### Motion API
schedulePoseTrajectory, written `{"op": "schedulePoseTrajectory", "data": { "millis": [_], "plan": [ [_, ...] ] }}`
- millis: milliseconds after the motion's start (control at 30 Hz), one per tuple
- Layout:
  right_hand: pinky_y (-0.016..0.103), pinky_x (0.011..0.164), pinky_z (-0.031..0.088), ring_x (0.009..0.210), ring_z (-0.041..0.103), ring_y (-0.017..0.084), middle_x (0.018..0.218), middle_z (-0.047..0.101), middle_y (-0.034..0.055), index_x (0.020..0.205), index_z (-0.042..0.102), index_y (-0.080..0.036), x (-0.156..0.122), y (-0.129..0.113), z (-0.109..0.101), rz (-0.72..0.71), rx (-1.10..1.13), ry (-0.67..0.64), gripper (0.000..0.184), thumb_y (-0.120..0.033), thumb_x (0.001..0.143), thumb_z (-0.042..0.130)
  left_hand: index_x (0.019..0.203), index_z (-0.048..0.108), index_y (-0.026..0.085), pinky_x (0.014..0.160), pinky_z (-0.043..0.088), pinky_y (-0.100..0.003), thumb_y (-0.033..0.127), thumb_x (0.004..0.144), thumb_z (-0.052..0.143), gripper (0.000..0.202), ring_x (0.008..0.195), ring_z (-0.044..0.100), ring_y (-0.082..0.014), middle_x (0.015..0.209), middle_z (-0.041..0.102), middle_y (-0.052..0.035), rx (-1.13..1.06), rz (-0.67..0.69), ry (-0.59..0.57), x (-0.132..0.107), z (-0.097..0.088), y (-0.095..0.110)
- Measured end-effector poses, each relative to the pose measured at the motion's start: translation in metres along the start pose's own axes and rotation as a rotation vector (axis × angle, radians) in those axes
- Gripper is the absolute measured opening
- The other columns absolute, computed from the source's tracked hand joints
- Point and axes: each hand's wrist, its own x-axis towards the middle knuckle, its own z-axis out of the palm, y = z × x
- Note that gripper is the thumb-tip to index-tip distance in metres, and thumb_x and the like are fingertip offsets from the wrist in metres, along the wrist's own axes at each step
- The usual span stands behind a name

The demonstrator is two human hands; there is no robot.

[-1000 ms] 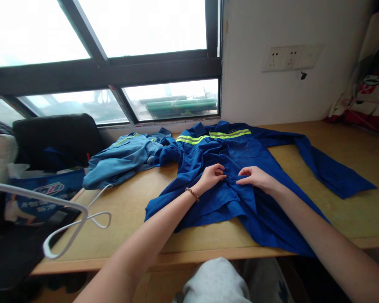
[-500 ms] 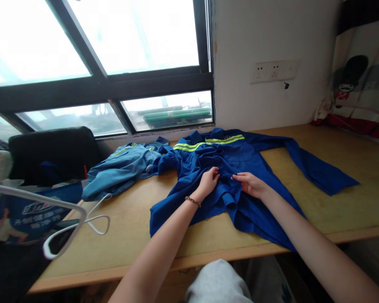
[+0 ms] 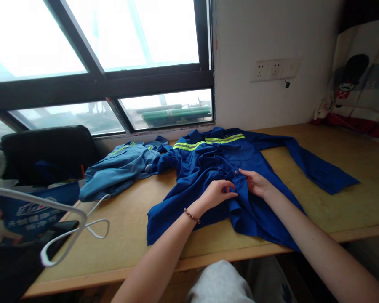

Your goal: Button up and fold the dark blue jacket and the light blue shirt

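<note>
A dark blue work jacket [image 3: 259,158] with yellow reflective stripes lies spread on the wooden table [image 3: 129,210], one sleeve stretched out to the right. My left hand [image 3: 216,193], with a bead bracelet on its wrist, pinches the jacket's front edge near the middle. My right hand [image 3: 255,182] rests just to the right of it, fingers closed on the same fold of cloth. The two hands nearly touch.
A lighter blue jacket [image 3: 120,168] lies crumpled at the table's back left. A white hanger [image 3: 66,223] juts over the left edge. A black chair back [image 3: 47,151] and a blue bag [image 3: 31,208] stand left. Wall sockets [image 3: 273,69] are behind.
My left hand has moved down and right along the jacket's front, closer to me. My right hand stayed near the same fold. The view has shifted a little.
</note>
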Motion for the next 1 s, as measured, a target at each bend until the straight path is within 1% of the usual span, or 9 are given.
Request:
{"op": "schedulePoseTrajectory", "data": {
  "millis": [33, 100, 267, 467, 600, 700, 833, 900, 1000],
  "plan": [
    [0.022, 0.053, 0.049, 0.051, 0.060, 0.011, 0.059, 0.065, 0.0011, 0.077, 0.062, -0.015, 0.000, 0.000, 0.000, -0.002, 0.000, -0.001, 0.013, -0.019, 0.081, 0.050, 0.086, 0.063, 0.018, 0.057, 0.038, -0.020, 0.035, 0.071, 0.062, 0.023, 0.061, 0.051, -0.0108, 0.070, 0.058, 0.0001, -0.025, 0.007, -0.086, 0.000, 0.001, -0.001],
    [0.022, 0.051, 0.048, 0.049, 0.059, 0.011, 0.058, 0.064, 0.0011, 0.078, 0.062, -0.015, 0.001, 0.000, -0.001, -0.005, -0.002, 0.000, 0.012, -0.019, 0.080, 0.051, 0.083, 0.064, 0.018, 0.055, 0.036, -0.019, 0.036, 0.067, 0.066, 0.025, 0.059, 0.050, -0.0102, 0.068, 0.058, 0.0008, -0.043, -0.004, -0.174, 0.000, 0.004, -0.003],
    [0.022, 0.048, 0.046, 0.047, 0.057, 0.011, 0.057, 0.063, 0.0014, 0.076, 0.062, -0.014, 0.002, 0.000, -0.003, -0.012, -0.014, 0.009, 0.012, -0.020, 0.080, 0.051, 0.081, 0.063, 0.016, 0.052, 0.035, -0.018, 0.033, 0.068, 0.064, 0.021, 0.058, 0.050, -0.0097, 0.068, 0.060, 0.0004, -0.085, -0.090, -0.188, 0.001, 0.006, -0.009],
    [0.020, 0.047, 0.043, 0.046, 0.054, 0.009, 0.054, 0.059, -0.0007, 0.076, 0.062, -0.013, 0.003, 0.003, -0.002, -0.018, -0.020, -0.002, 0.011, -0.022, 0.077, 0.056, 0.066, 0.057, 0.015, 0.048, 0.036, -0.020, 0.031, 0.064, 0.066, 0.018, 0.052, 0.052, -0.0108, 0.060, 0.059, 0.0001, -0.120, -0.189, -0.088, 0.000, 0.009, -0.010],
    [0.019, 0.045, 0.040, 0.042, 0.047, 0.006, 0.048, 0.049, -0.0039, 0.074, 0.063, -0.013, -0.001, 0.002, 0.001, -0.037, -0.046, -0.053, 0.011, -0.023, 0.074, 0.060, 0.066, 0.049, 0.015, 0.041, 0.040, -0.020, 0.030, 0.069, 0.061, 0.019, 0.041, 0.052, -0.0105, 0.050, 0.056, 0.0005, -0.562, -0.436, -0.018, 0.003, 0.008, -0.005],
    [0.019, 0.047, 0.038, 0.044, 0.044, 0.005, 0.047, 0.042, -0.0058, 0.073, 0.062, -0.012, -0.006, 0.002, 0.004, -0.048, -0.087, -0.135, 0.015, -0.027, 0.072, 0.063, 0.066, 0.048, 0.014, 0.040, 0.043, -0.019, 0.026, 0.065, 0.066, 0.022, 0.041, 0.054, -0.0100, 0.050, 0.057, -0.0010, -0.833, -0.582, 0.144, 0.006, 0.004, -0.002],
    [0.019, 0.044, 0.029, 0.043, 0.037, 0.004, 0.049, 0.039, -0.0061, 0.061, 0.056, -0.012, -0.011, 0.004, 0.009, -0.052, -0.165, -0.268, 0.023, -0.031, 0.070, 0.065, 0.066, 0.051, 0.011, 0.042, 0.044, -0.017, 0.021, 0.063, 0.069, 0.021, 0.045, 0.056, -0.0094, 0.055, 0.060, -0.0047, -0.981, -0.657, 0.290, 0.007, 0.000, 0.000],
    [0.019, 0.043, 0.026, 0.043, 0.035, 0.003, 0.049, 0.040, -0.0052, 0.057, 0.052, -0.012, -0.013, 0.006, 0.011, -0.051, -0.224, -0.312, 0.028, -0.032, 0.070, 0.065, 0.067, 0.051, 0.010, 0.043, 0.045, -0.018, 0.018, 0.063, 0.069, 0.020, 0.047, 0.059, -0.0115, 0.056, 0.061, -0.0068, -1.000, -0.675, 0.296, 0.006, 0.000, 0.000],
    [0.020, 0.043, 0.023, 0.043, 0.035, 0.004, 0.050, 0.043, -0.0040, 0.055, 0.050, -0.012, -0.013, 0.008, 0.013, -0.047, -0.299, -0.301, 0.031, -0.035, 0.069, 0.066, 0.068, 0.051, 0.010, 0.047, 0.048, -0.020, 0.015, 0.065, 0.068, 0.018, 0.050, 0.061, -0.0135, 0.059, 0.063, -0.0100, -1.035, -0.668, 0.281, 0.006, 0.001, 0.000]
  ]
}}
